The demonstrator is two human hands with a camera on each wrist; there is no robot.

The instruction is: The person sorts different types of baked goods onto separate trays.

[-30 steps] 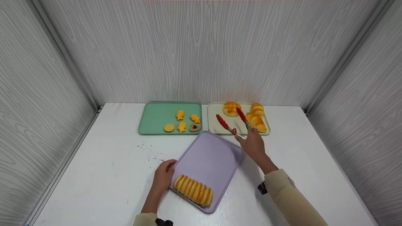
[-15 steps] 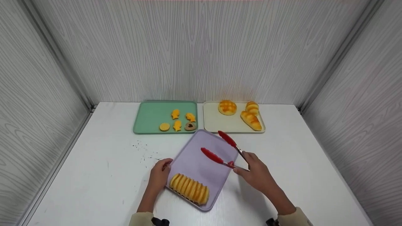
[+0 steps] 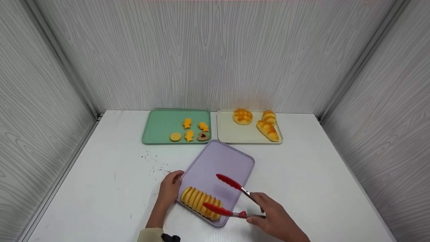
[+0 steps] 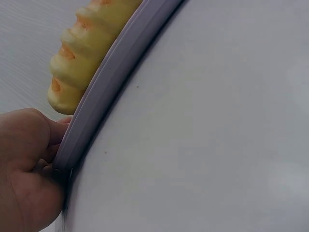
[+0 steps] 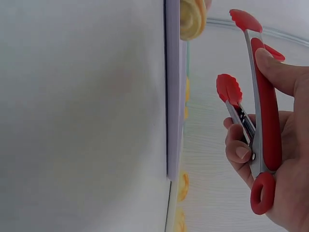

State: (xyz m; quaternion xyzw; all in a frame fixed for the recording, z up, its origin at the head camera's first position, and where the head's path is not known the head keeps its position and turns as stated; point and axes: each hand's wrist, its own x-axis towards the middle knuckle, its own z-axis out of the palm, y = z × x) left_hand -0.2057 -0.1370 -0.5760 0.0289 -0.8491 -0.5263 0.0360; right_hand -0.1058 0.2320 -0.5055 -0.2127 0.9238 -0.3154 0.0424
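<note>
A purple tray (image 3: 228,161) lies aslant on the table, with a long ridged bread loaf (image 3: 193,197) along its near end. At the tray's left corner my left hand (image 3: 170,188) holds the edge; in the left wrist view the thumb and fingers pinch the rim (image 4: 104,79). My right hand (image 3: 273,215) grips red-tipped metal tongs (image 5: 268,116) from the right. The tongs' arms are spread, holding nothing. One red tip overlaps the loaf's right end in the head view, while the other is over the bare tray; whether they touch cannot be told.
Behind the purple tray, a green tray (image 3: 161,126) bears several small orange and brown biscuits. Beside it, a cream tray (image 3: 235,134) bears a round bun (image 3: 242,116), a long bread (image 3: 267,130) and a striped roll (image 3: 269,117). Grey panels (image 3: 208,60) enclose the table.
My right hand has drawn the tongs back from over the cream tray, across the purple tray, toward the loaf. The left hand stays at the tray's corner. The view has shifted slightly.
</note>
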